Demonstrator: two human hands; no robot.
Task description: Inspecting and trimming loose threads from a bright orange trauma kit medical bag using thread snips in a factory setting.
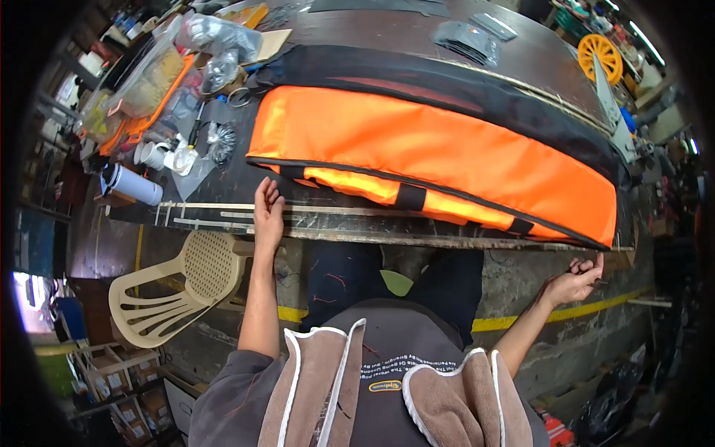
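A long orange fabric cover point(436, 145) with black piping, black straps and a black mesh back lies across the dark table in front of me. My left hand point(268, 212) is at the table's front edge, just below the cover's left corner. Its fingers are loosely bent and apart, with nothing visible in them. Below the cover's right corner is my right hand point(577, 281), its index finger stretched up to that corner. The other fingers are curled in, and a small dark tip shows beside them; what it belongs to cannot be made out.
At the left of the table point(357, 26) stand clear plastic boxes point(149, 86), a white cup point(153, 155) and a pale bottle point(134, 185). Plastic-wrapped packets point(468, 43) lie at the back. A beige plastic chair point(186, 287) stands at left; a yellow wheel point(599, 58) is far right.
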